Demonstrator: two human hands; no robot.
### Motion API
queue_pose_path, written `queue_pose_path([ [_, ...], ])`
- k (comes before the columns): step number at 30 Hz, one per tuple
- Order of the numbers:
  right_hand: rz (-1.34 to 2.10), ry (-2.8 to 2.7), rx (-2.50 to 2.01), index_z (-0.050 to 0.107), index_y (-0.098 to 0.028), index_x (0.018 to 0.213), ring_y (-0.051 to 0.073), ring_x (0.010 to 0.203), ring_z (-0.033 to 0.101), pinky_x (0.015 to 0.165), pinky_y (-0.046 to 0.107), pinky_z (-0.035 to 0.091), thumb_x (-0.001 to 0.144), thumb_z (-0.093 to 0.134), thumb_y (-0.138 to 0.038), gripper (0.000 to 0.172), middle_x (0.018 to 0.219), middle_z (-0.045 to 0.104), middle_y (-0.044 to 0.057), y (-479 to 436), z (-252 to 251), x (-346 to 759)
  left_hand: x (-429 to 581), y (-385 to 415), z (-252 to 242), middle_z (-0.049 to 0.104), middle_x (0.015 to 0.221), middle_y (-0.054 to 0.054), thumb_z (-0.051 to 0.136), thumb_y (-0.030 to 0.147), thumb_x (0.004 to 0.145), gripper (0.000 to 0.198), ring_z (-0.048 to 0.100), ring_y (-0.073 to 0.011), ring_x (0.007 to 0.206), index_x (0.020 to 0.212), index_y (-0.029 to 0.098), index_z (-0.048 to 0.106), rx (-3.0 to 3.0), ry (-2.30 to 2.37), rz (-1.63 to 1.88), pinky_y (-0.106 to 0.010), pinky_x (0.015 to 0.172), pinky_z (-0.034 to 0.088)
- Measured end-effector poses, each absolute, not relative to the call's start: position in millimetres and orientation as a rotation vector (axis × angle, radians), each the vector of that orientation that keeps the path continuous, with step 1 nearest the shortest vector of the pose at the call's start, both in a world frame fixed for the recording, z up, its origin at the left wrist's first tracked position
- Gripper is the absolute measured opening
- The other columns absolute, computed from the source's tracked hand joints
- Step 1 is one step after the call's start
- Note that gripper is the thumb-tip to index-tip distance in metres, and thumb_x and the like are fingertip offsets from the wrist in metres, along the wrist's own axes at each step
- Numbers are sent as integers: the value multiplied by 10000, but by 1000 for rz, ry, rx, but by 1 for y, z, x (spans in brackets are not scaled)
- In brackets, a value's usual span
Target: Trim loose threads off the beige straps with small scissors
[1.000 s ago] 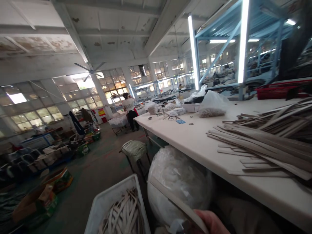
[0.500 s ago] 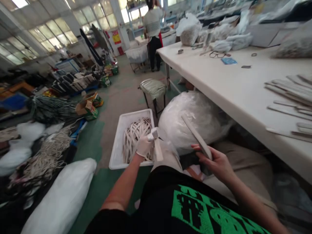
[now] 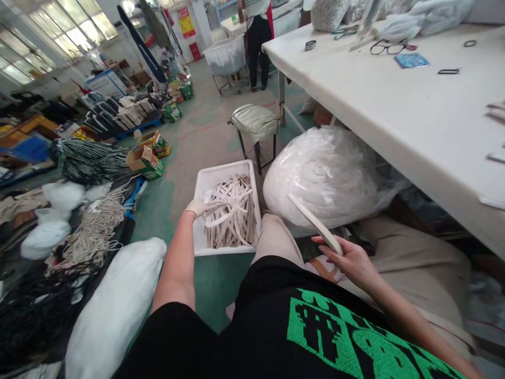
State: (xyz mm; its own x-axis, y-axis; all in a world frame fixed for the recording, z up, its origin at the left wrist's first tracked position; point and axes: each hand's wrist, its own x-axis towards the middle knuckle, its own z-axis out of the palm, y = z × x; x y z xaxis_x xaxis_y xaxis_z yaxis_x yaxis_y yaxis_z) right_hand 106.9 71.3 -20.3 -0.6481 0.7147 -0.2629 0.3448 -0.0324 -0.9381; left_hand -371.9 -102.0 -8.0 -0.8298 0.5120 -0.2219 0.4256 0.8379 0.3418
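My left hand, in a pale glove, reaches over the left side of a white plastic bin. Inside the bin lies a tangled heap of beige fabric straps. A pale, blurred strap curves beside the gloved fingers; motion smears them, so I cannot tell whether they grip it. My right hand, bare, is closed around the lower end of a stiff-looking, flat beige strap, which points up and left above my lap. Behind it is a large clear plastic bag with pale contents.
A long white table stands on the right, with eyeglasses and a blue packet on it. A padded stool is beyond the bin. White sacks and cord bundles lie left. A person stands far ahead.
My left hand has moved left and away from my knee to the bin's left side; the folded strap piece it held is no longer distinct. My right hand still holds its strap. The view has shifted.
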Motion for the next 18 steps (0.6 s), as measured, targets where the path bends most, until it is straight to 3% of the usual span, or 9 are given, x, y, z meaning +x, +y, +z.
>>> queue_pose_path([
  [4,1815,-1938,-1156,790,-196,1029,167,627,578,559,288,520,669,800,-697,617,803,724,59,71,-18,104,-375,-101,-6,689,617,-61,782,367,764,328,589,-170,579,907,73,752,594,2605,712,-263,611,462],
  [9,1904,-1827,-1180,760,-195,946,144,619,584,544,277,527,645,804,-739,623,1000,760,96,67,-14,104,-381,-81,42,697,780,-15,566,446,954,547,458,-70,493,1387,114,602,583,2505,1356,-191,501,381],
  [13,1953,-1732,-1163,716,-171,1013,118,587,552,535,264,511,692,797,-716,638,1024,767,121,66,-15,104,-347,-57,102,663,691,22,734,554,853,588,422,-48,444,1323,207,668,851,1949,1967,-170,413,314],
  [18,2014,-1558,-1023,680,-176,1084,34,462,354,568,275,534,829,726,-655,545,1106,760,110,66,-8,99,-243,-25,105,698,694,2,574,612,956,567,468,-63,425,1303,173,665,880,1370,1799,-175,371,333],
])
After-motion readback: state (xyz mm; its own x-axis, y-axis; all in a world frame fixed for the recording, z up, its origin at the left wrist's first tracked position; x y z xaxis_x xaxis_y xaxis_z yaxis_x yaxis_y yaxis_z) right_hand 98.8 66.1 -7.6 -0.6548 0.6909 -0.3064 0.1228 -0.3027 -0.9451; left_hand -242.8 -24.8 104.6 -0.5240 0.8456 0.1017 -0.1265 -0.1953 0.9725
